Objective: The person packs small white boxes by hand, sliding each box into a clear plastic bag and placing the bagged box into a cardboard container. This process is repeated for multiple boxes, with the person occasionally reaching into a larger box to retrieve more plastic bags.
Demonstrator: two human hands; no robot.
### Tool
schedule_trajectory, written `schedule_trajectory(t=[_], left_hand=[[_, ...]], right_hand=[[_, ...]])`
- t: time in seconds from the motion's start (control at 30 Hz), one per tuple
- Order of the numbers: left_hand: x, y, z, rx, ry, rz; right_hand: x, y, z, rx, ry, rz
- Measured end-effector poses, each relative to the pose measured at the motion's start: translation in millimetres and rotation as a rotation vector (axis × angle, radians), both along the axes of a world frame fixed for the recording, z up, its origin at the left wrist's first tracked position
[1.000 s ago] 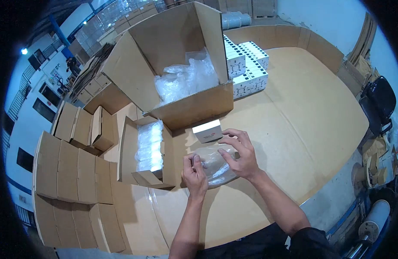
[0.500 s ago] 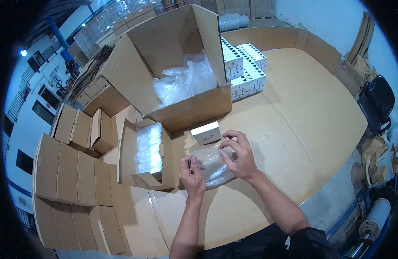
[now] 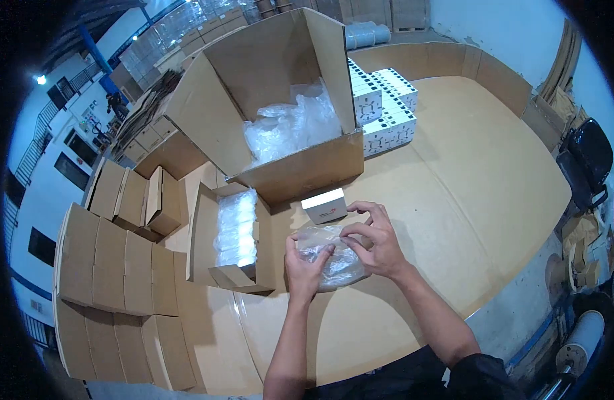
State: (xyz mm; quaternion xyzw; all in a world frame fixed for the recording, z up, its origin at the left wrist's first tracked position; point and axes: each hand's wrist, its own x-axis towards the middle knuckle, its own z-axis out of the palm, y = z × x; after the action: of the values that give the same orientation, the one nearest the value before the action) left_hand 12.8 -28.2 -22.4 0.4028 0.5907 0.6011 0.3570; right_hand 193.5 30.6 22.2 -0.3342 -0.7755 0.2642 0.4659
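A clear plastic bag (image 3: 340, 269) lies crumpled on the cardboard-covered table between my hands. My left hand (image 3: 305, 272) grips its left side, thumb laid across the film. On the other side, my right hand (image 3: 379, 245) pinches the bag's upper edge between thumb and fingers. Just beyond them stands a small white box (image 3: 324, 206) with a reddish mark on its front. To the left, an open carton (image 3: 267, 248) holds a row of plastic-wrapped items (image 3: 236, 228).
Behind the white box, a large open carton (image 3: 300, 170) contains loose plastic bags (image 3: 293, 127). White printed boxes (image 3: 390, 130) are stacked at its right. Several brown cartons (image 3: 113, 267) line the left side. A cardboard rim (image 3: 447, 60) edges the table's far side.
My left hand has shifted onto the bag, with its thumb now lower over the film. The bag's upper part lies spread between both hands. The whole view has moved slightly.
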Motion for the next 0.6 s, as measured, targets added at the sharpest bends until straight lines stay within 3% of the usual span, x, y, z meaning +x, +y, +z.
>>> schedule_trajectory(t=[0.3,0.53,0.6], left_hand=[[-2.5,0.4,1.5,-0.041,0.020,-0.055],[-1.2,0.9,-10.1,0.050,0.209,0.006],[0.5,-0.3,-9.4,0.044,0.220,0.006]], right_hand=[[15.7,9.6,3.6,0.287,-0.220,0.084],[-0.5,-0.9,22.0,0.266,-0.321,0.010],[-6.1,-0.7,27.3,0.196,-0.490,0.047]])
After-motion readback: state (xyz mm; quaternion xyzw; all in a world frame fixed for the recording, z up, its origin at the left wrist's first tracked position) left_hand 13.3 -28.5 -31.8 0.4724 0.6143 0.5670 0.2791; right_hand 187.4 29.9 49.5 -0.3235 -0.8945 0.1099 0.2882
